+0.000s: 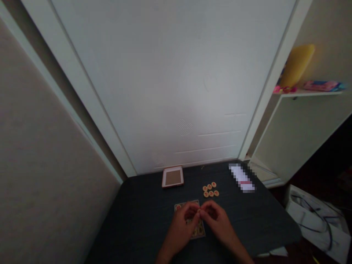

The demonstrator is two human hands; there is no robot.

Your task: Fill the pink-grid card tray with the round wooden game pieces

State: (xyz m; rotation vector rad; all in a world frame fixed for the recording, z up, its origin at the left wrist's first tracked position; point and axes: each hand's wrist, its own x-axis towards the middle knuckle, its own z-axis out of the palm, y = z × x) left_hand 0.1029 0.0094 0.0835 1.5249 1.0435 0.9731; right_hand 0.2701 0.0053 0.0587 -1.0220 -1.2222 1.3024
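My left hand (185, 220) and my right hand (217, 220) meet fingertip to fingertip. Both have thumb and forefinger pinched together around something too small and covered to make out. Directly beneath them is a shallow square tray (202, 234) filled with round pieces, partly hidden by my fingers and left hand. Beyond my right hand, two short rows of round wooden discs with red marks (211, 193) lie on the dark table (143, 220).
An open box lid (173, 177) with a brown inside rests at the table's back edge. A blurred-out white item (242, 178) lies at the back right. The white panel (176, 80) rises behind the table. Right of it, a white box with cables (319, 220) stands lower down.
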